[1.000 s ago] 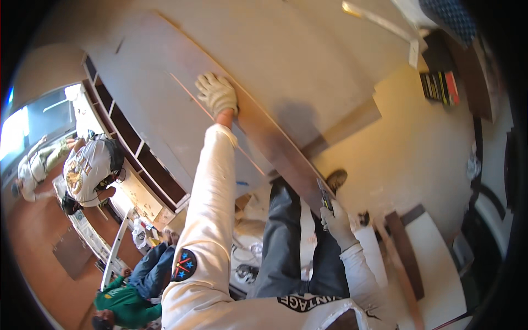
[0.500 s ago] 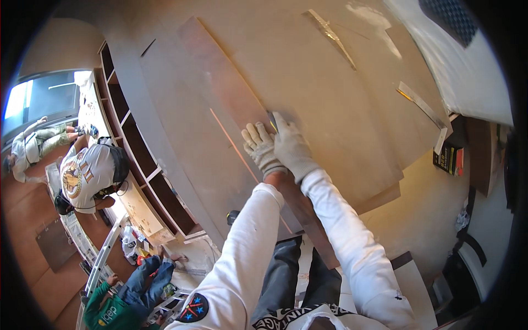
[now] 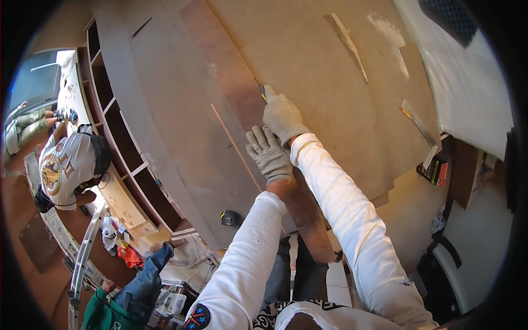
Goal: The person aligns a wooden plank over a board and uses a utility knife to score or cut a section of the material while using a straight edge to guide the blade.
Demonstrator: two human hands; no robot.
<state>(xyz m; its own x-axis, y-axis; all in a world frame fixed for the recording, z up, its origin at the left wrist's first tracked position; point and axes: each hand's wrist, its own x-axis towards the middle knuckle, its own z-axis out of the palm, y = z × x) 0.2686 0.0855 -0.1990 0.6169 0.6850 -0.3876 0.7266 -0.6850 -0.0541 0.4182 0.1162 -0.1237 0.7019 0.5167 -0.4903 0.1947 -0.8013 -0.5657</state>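
My gloved left hand (image 3: pixel 269 154) lies flat with its fingers spread, pressing on a long reddish-brown strip (image 3: pixel 231 69). The strip stretches from the far side of a broad brown sheet (image 3: pixel 324 110) to past the near edge, by my legs. Just ahead and to the right, my gloved right hand (image 3: pixel 283 115) is closed round a utility knife (image 3: pixel 263 92), dark with a bit of yellow. The knife's tip touches the strip's right edge; its blade is too small to make out. Most of the handle is hidden in my glove.
A tape measure (image 3: pixel 229 218) lies left of my left forearm. At right are a try square (image 3: pixel 419 126) and a black-and-red box (image 3: pixel 434 171). A thin offcut (image 3: pixel 349 47) lies far right. Several people work at left, near shelving (image 3: pixel 124 135) and a ladder (image 3: pixel 85 258).
My right hand has slid the knife farther away along the strip's edge. My left hand stays flat on the strip, now apart from the right. The view has shifted slightly.
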